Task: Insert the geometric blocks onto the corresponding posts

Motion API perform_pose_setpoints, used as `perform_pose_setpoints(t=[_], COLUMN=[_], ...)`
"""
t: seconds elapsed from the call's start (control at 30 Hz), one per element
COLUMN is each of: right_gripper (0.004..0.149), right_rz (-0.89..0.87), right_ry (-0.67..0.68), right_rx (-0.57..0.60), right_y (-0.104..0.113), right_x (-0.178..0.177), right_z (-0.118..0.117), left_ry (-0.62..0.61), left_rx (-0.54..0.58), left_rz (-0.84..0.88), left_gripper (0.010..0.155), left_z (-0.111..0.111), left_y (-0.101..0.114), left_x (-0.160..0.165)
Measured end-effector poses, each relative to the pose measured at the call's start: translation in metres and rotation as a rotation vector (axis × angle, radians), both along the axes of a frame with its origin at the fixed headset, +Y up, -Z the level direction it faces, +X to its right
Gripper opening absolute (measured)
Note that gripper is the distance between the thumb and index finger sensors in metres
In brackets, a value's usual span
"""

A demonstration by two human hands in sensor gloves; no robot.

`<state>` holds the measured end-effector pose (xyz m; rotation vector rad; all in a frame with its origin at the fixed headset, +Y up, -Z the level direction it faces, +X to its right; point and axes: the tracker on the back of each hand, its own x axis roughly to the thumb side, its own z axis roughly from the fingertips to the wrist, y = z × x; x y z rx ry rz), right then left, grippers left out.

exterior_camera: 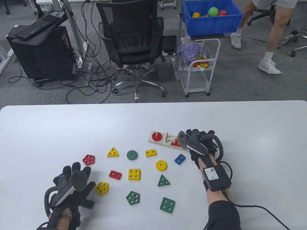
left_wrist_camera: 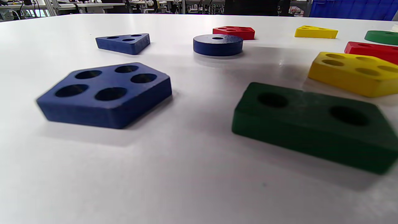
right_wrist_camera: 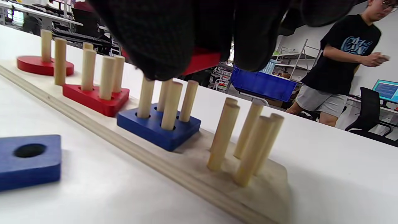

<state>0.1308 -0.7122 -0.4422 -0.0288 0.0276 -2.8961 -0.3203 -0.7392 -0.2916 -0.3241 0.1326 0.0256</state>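
Note:
The wooden post board lies at mid-right, with a red disc and a red triangle on its posts. My right hand hovers over the board's right end. In the right wrist view its fingers hold a red block just above the four posts that carry a blue square. The five-post group is bare. My left hand lies at the lower left with fingers spread and holds nothing. A blue pentagon and a green rectangle lie close to it.
Loose blocks lie across the table's middle: yellow triangle, green disc, yellow rectangle, yellow disc, blue rectangle, red pentagon, yellow square, green square. A blue triangle and blue disc lie by the left hand.

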Motion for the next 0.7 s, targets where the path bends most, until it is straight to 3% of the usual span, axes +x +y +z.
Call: perform_pose_setpoints(t=[0.47,0.7], right_gripper=[0.065,0.068], right_rz=[0.018,0.029], right_ry=[-0.008,0.037], right_rx=[-0.053,-0.048], right_y=[-0.012,-0.003], right_x=[-0.002,-0.003], right_z=[-0.005,0.011], left_ry=[0.002,0.007], left_rx=[-0.011,-0.014], left_rz=[-0.007,-0.006], left_gripper=[0.071,0.071], left_z=[0.0,-0.001], left_y=[-0.001,0.0], left_x=[-0.001,-0.001])
